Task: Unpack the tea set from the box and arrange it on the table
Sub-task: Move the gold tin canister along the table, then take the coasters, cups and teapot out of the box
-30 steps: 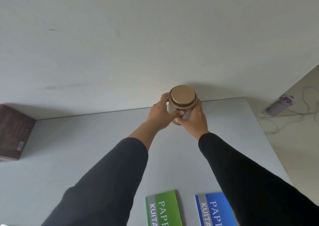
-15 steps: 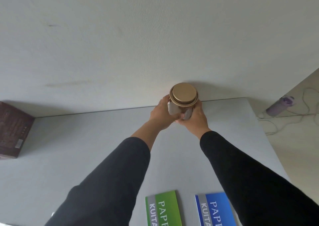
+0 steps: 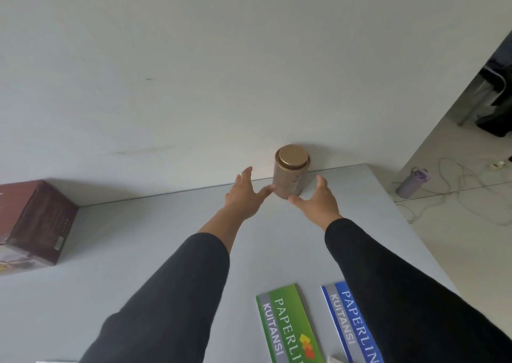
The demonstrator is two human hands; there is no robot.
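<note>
A gold-lidded round tea canister (image 3: 291, 173) stands upright on the grey table (image 3: 138, 238), close to its far edge by the wall. My left hand (image 3: 245, 193) is just left of the canister with fingers spread, its thumb near the canister's base. My right hand (image 3: 318, 200) is spread just right of it, not gripping anything. A dark brown box (image 3: 38, 224) sits at the table's left side.
Two receipt books, one green (image 3: 288, 326) and one blue (image 3: 349, 324), lie at the near edge between my arms. The white wall (image 3: 221, 72) backs the table. On the floor to the right are a purple bottle (image 3: 412, 181) and loose cables (image 3: 457, 193).
Both hands held the canister a moment ago. The canister now stands on the table by the wall, and both hands have let go and spread apart from it.
</note>
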